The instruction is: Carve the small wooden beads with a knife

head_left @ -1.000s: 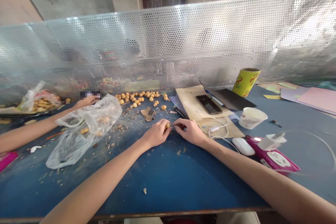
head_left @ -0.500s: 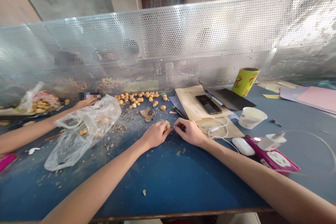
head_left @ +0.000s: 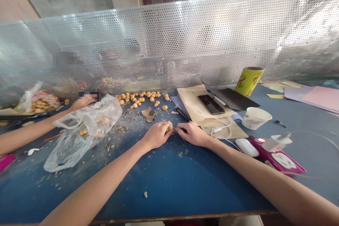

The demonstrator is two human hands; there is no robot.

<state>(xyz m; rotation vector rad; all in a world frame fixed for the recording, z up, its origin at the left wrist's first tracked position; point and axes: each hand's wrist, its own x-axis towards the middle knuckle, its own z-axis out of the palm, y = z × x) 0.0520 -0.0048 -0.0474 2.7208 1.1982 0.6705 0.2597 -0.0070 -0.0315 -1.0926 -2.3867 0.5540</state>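
My left hand [head_left: 158, 135] is closed around a small tan gourd [head_left: 170, 127], whose rounded end shows between thumb and fingers. Close beside it, my right hand [head_left: 192, 133] is closed on a slim dark-handled tool [head_left: 184, 130]; its thin tip points at the gourd, and most of it is hidden by the fingers. Both hands rest low over the blue table [head_left: 169, 173]. Beyond them lie several more small gourds [head_left: 152, 96] and a scrap of brown paper [head_left: 148, 114] with dark crumbs on it.
To the left lie a clear plastic bag [head_left: 66, 152] and another person's hand [head_left: 84, 101]. On the right are a phone [head_left: 211, 104], a paper cup [head_left: 256, 118], a yellow tube [head_left: 249, 81], an earbud case [head_left: 247, 147] and a pink power strip [head_left: 284, 159]. A perforated metal screen [head_left: 169, 42] stands behind.
The gourd turns slightly in my left hand and shows a little more. My right hand shifts a little to the right, with its fingers still closed.
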